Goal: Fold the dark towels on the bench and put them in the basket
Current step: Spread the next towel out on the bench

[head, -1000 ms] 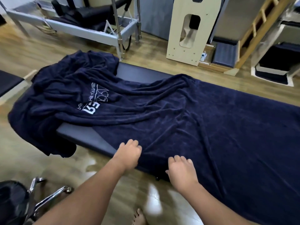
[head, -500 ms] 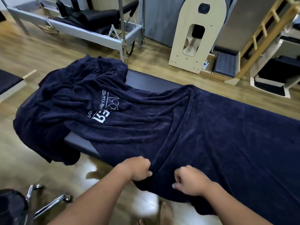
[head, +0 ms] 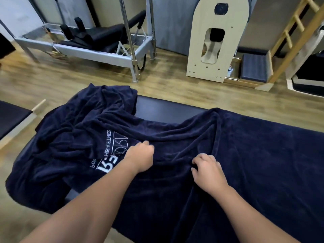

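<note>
A large dark navy towel (head: 254,155) lies spread over the black padded bench (head: 163,109), bunched and wrinkled at the left end, where white printed lettering (head: 108,155) shows. My left hand (head: 140,156) grips a fold of the towel just right of the lettering, fingers curled into the cloth. Further right, my right hand (head: 208,171) pinches the same raised edge. The held edge is carried over the middle of the bench. No basket is in view.
Wooden floor surrounds the bench. A metal-framed reformer machine (head: 98,48) stands at the back left, a pale wooden arched unit (head: 215,41) at the back middle, a wooden ladder (head: 296,37) at the right. Another dark padded bench (head: 12,116) sits at the left edge.
Both hands closed on the towel's near edge at the front of the bench and carried it up and away from me, over the middle of the towel.
</note>
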A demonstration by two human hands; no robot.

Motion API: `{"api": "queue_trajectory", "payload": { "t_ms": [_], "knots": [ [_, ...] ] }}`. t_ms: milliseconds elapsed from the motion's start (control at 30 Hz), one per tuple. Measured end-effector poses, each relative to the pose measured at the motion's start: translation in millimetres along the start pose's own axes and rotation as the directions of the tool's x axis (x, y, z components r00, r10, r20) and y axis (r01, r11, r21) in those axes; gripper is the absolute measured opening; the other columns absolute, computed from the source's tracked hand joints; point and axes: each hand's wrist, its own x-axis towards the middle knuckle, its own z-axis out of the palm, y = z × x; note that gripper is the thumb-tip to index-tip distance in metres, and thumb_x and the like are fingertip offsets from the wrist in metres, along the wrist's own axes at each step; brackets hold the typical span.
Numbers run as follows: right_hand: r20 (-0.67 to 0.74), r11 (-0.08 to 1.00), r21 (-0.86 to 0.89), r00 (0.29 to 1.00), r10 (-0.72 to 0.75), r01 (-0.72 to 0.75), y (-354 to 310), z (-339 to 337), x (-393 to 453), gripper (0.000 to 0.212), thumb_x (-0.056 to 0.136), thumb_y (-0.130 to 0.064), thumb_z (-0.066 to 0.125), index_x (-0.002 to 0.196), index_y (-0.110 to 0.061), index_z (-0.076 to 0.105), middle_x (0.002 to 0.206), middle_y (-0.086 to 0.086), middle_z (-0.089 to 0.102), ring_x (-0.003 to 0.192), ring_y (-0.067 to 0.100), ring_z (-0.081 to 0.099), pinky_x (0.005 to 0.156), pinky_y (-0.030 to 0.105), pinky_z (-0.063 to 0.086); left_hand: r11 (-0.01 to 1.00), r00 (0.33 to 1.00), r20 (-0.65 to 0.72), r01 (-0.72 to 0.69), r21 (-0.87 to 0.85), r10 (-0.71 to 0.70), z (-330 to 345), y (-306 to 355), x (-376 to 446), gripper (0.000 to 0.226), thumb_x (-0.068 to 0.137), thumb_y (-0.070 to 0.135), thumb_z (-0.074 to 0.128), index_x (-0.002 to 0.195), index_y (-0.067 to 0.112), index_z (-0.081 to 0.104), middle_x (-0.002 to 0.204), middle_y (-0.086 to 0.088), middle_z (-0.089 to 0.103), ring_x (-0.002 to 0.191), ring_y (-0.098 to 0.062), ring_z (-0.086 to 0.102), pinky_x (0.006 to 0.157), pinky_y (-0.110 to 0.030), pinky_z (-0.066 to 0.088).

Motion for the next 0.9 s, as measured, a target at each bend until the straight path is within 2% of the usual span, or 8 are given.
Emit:
{"api": "queue_trajectory", "payload": {
  "t_ms": [267,400,467,567,700,767,833,900],
  "knots": [
    [-0.008,0.999,0.012,0.999,0.036,-0.036,-11.1,-29.4,98.5,0.029,0.1,-0.033,0.053,0.125,-0.022,0.06,0.121,-0.004,0.054,0.115,0.022,0.05,0.09,0.037,0.049,0.992,0.994,0.002,0.11,-0.053,-0.11,-25.0,-51.4,97.4,0.045,0.09,0.002,0.044,0.133,0.014,0.041,0.138,-0.008,0.041,0.108,-0.04,0.061,0.083,-0.048,0.052],
    [0.004,0.998,0.01,0.998,0.057,-0.057,-24.5,-31.5,143.6,0.023,0.1,-0.026,0.049,0.119,-0.019,0.059,0.124,-0.003,0.05,0.102,0.025,0.058,0.079,0.039,0.053,0.986,0.984,0.066,0.161,0.051,-0.164,-22.6,-77.1,134.7,0.05,0.096,0.015,0.054,0.14,0.017,0.031,0.135,-0.014,0.044,0.103,-0.036,0.063,0.068,-0.042,0.047],
    [0.021,0.997,-0.018,0.997,0.071,-0.07,-35.6,-29.1,165.0,0.023,0.098,-0.015,0.047,0.119,-0.02,0.055,0.129,-0.004,0.045,0.091,0.028,0.061,0.071,0.04,0.055,0.987,0.982,0.128,0.127,0.103,-0.14,-24.7,-89.4,146.8,0.039,0.096,0.026,0.061,0.129,0.015,0.044,0.126,-0.012,0.056,0.106,-0.034,0.063,0.073,-0.042,0.048],
    [0.154,0.988,-0.093,0.979,0.133,-0.119,-55.9,-31.8,191.6,0.047,0.089,-0.001,0.044,0.131,-0.024,0.046,0.131,0.0,0.039,0.093,0.034,0.063,0.07,0.041,0.053,0.992,0.988,0.132,0.069,0.106,-0.083,-39.4,-106.3,157.5,0.021,0.09,0.017,0.059,0.111,0.015,0.055,0.116,-0.009,0.062,0.104,-0.033,0.063,0.075,-0.04,0.049],
    [0.273,0.955,-0.266,0.94,0.205,-0.131,-85.9,-40.3,223.4,0.036,0.092,-0.005,0.045,0.124,-0.021,0.052,0.114,0.005,0.045,0.105,0.036,0.062,0.074,0.041,0.048,0.999,0.993,-0.112,0.046,0.024,-0.043,-89.3,-138.9,171.5,0.014,0.087,0.009,0.053,0.096,0.016,0.046,0.103,-0.011,0.063,0.092,-0.036,0.062,0.067,-0.038,0.041],
    [0.188,0.94,-0.288,0.952,0.241,-0.181,-102.1,-49.3,240.5,0.033,0.093,-0.004,0.047,0.122,-0.016,0.057,0.12,0.01,0.051,0.108,0.039,0.062,0.08,0.043,0.049,0.998,0.962,-0.268,0.049,-0.027,-0.055,-111.9,-161.0,179.9,0.015,0.087,0.008,0.053,0.095,0.017,0.044,0.098,-0.01,0.063,0.086,-0.038,0.062,0.063,-0.037,0.038],
    [-0.068,0.934,-0.202,0.956,0.285,-0.293,-117.6,-57.9,258.9,0.027,0.092,-0.004,0.05,0.118,-0.012,0.054,0.122,0.014,0.047,0.094,0.041,0.065,0.072,0.042,0.048,0.998,0.897,-0.441,0.007,-0.06,-0.033,-119.6,-180.2,184.7,0.016,0.085,0.004,0.055,0.093,0.015,0.047,0.097,-0.011,0.061,0.076,-0.04,0.062,0.056,-0.038,0.037],
    [-0.27,0.926,-0.023,0.894,0.358,-0.377,-127.3,-61.1,275.2,0.026,0.091,-0.002,0.053,0.115,-0.01,0.047,0.123,0.017,0.038,0.077,0.039,0.059,0.062,0.038,0.041,0.997,0.851,-0.524,-0.066,-0.027,0.042,-117.2,-192.4,184.5,0.018,0.078,0.001,0.064,0.093,0.007,0.055,0.1,-0.014,0.061,0.062,-0.04,0.06,0.047,-0.037,0.039]
  ]
}}
